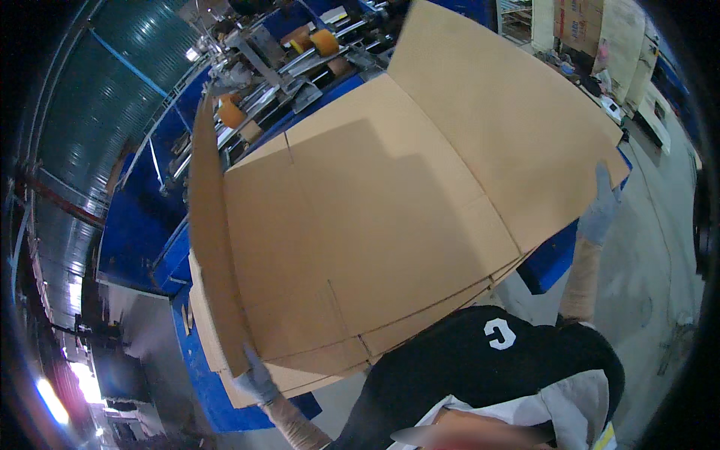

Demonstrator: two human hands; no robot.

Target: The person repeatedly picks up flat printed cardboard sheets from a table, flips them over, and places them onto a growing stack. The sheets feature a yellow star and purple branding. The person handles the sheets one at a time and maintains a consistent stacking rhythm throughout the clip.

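A large brown cardboard sheet (360, 225) lies spread in front of me, creased, with its left flap (212, 240) and right flap (510, 112) bent upward. My left hand (257, 379), in a grey glove, is closed on the near lower corner of the left flap. On the other side my right hand (602, 206), also gloved, grips the outer near corner of the right flap, thumb on the inner face and the other fingers hidden behind. More cardboard edges show under the sheet along its near side.
Beyond the sheet stands a machine with metal shafts and orange rollers (325, 43). Blue machine panels (142, 232) rise at the left, and a blue support (551, 259) shows below the right flap. Grey floor (652, 300) lies at the right, with assorted items farther back.
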